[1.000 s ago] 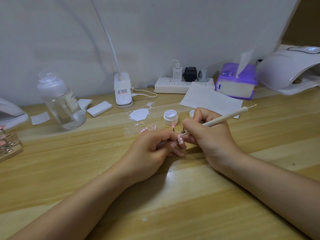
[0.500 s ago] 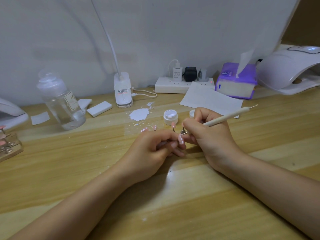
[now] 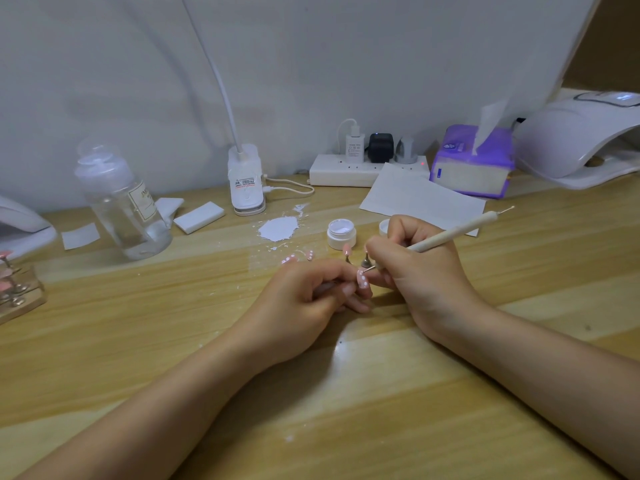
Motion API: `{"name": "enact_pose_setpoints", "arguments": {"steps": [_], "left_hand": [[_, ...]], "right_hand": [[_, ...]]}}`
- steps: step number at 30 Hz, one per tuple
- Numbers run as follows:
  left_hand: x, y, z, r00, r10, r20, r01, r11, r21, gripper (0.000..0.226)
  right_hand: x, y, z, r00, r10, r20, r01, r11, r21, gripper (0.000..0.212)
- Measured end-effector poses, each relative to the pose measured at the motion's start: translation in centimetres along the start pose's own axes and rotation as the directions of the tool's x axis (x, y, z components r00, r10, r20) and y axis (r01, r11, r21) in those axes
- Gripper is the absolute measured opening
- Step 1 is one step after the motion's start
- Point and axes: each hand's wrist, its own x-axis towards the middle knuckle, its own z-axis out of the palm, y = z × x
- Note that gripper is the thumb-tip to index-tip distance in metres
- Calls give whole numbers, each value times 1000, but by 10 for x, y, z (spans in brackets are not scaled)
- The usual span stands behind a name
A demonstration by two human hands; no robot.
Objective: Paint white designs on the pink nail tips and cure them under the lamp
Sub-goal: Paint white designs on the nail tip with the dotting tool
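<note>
My left hand [image 3: 304, 299] pinches a small stand carrying a pink nail tip [image 3: 362, 280] dotted with white. My right hand [image 3: 415, 268] grips a cream dotting pen [image 3: 450, 233] like a pencil, and its metal point touches the top of that tip. Behind the hands, two dotted pink tips [image 3: 298, 257] stand on the table, with a plain pink tip [image 3: 346, 250] on a stand beside them. An open white jar of white gel [image 3: 341, 233] sits just beyond. The white curing lamp [image 3: 578, 140] is at the far right.
A clear pump bottle [image 3: 121, 202] stands at the left, near white pads [image 3: 199, 217] and a spill of white paint [image 3: 278, 228]. A clip lamp base [image 3: 246, 180], power strip [image 3: 367, 168], paper sheet [image 3: 419, 199] and purple tissue box [image 3: 472, 164] line the back. A wooden tip holder [image 3: 17, 296] sits far left.
The pen's point has shifted slightly on the held nail tip; both hands stay almost where they were.
</note>
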Motion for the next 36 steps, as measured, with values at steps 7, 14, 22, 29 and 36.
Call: {"name": "enact_pose_setpoints", "arguments": {"steps": [7,14,22,29,36], "left_hand": [[-1,1,-1,1000,9,6,-9,1000,-7,32],[-1,1,-1,1000,8,-2,-8,1000,-7,33],[-1,1,0,1000,-1,3,1,1000,-9,32],[-1,0,0,1000,-1,6,1,1000,-10,29],[-1,0,0,1000,5,5,-5,1000,-9,29]], "right_hand": [[0,0,0,1000,1,5,-1,1000,4,39],[0,0,0,1000,-3,11,3,1000,7,37],[0,1,-1,1000,-3,5,3,1000,0,40],[1,1,-1,1000,-4,-14,4,1000,-4,41],[1,1,-1,1000,3,-1,-3,1000,3,41]]}}
